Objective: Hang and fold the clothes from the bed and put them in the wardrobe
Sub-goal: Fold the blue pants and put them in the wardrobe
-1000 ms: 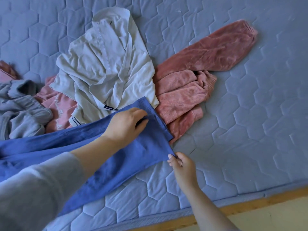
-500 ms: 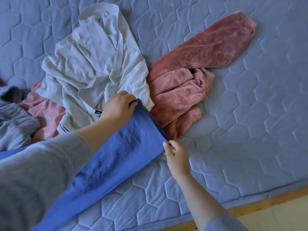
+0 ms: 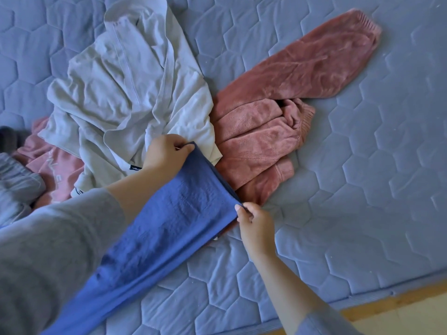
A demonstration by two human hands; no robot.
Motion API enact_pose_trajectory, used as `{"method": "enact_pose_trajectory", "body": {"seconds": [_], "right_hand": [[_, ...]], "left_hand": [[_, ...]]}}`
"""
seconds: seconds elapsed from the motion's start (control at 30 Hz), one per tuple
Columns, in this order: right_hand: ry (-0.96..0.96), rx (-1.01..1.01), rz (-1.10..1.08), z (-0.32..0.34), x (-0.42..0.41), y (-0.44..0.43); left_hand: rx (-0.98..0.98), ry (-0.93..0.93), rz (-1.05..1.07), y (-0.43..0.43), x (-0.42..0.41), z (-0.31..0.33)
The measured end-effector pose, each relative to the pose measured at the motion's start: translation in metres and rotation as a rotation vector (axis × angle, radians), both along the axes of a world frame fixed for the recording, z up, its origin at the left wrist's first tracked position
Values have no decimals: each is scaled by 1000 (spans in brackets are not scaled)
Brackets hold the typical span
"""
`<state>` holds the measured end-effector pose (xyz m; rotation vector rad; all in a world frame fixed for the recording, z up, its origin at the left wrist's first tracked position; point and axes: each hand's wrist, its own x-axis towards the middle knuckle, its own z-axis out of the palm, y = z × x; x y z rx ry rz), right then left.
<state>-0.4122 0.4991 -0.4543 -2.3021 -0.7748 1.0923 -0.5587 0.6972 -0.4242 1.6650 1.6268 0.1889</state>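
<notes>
Pinching blue garment [image 3: 174,213], centre frame: our left hand [image 3: 164,155] grips its upper hem corner, our right hand [image 3: 255,226] its lower corner; cream top [image 3: 125,88], pink fleece trousers [image 3: 278,112] heaped above it on quilted mattress [image 3: 362,189]

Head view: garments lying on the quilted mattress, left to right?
In order: crumpled grey garment → pink top with white lettering → pale grey zip-front top → fuzzy dusty-pink trousers. Left out: the blue fabric, pinched by the left hand and right hand, which spans several.
</notes>
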Motion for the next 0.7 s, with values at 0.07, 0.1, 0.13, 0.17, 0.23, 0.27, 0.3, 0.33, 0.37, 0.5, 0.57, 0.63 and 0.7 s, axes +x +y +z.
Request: {"method": "enact_pose_trajectory", "body": {"seconds": [0.07, 0.1, 0.13, 0.17, 0.23, 0.27, 0.3, 0.33, 0.37, 0.5, 0.57, 0.63, 0.7], "right_hand": [[-5, -77, 23, -2, -2, 1], [-6, -110, 27, -3, -2, 3], [-20, -134, 33, -4, -3, 5], [-41, -150, 40, -4, -3, 7], [-87, -192, 56, -5, -5, 12], [-104, -219, 62, -4, -5, 13], [-114, -241, 70, -4, -6, 14], [-118, -260, 77, -4, -7, 14], [-121, -277, 78, -2, -7, 14], [-158, -300, 12, 12, -13, 11], [-164, -259, -10, 22, -22, 10], [-138, -195, -4, 36, -36, 10], [-92, -128, 22, 48, -55, 12]], "left_hand": [[9, 15, -71, -2, -2, -2], [15, 23, -97, -3, -3, -3], [26, 31, -108, -4, -3, -4], [36, 41, -105, -5, -2, -6], [48, 37, -77, -5, 0, -7], [50, 19, -58, -5, 0, -8], [56, 5, -49, -5, 1, -9], [62, -3, -49, -5, 1, -8], [65, -10, -49, -6, 0, -9], [142, -50, -51, -15, -7, -1], [200, -62, -65, -20, -15, 8], [204, -81, -33, -27, -28, 18], [196, -88, 4, -39, -44, 28]]}}
